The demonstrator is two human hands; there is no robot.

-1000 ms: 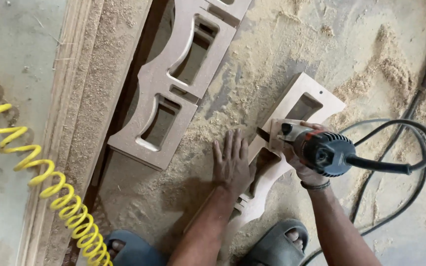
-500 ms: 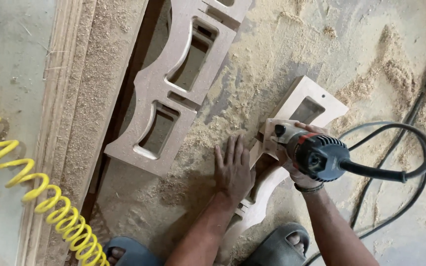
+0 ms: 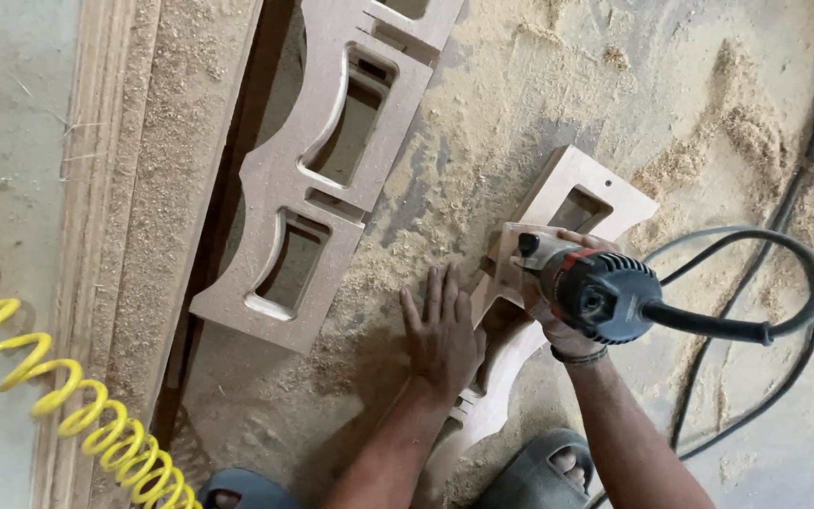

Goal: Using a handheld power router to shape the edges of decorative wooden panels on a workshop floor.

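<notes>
Down on the sawdust-covered floor (image 3: 558, 85), I've got my left hand (image 3: 442, 335) pressed flat, fingers spread, holding nothing, just pinning the carved wooden piece (image 3: 572, 203) so it doesn't skate. My right hand (image 3: 562, 325) is wrapped tight around the trim router (image 3: 595, 292), which sits on the piece just beside my left fingers. That closeness is what bugs me: if the bit grabs the grain and the router kicks, it'll jump toward that flat hand. The black cord (image 3: 756, 330) loops right next to the tool too, so a snag could yank it off line and gouge the edge. All that loose sawdust under the piece makes it easy to slide. My sandals (image 3: 539, 471) are close under the piece as well. A stack of matching cutout panels (image 3: 322, 198) lies to the left, with a yellow coiled air hose (image 3: 77, 405) well apart.
</notes>
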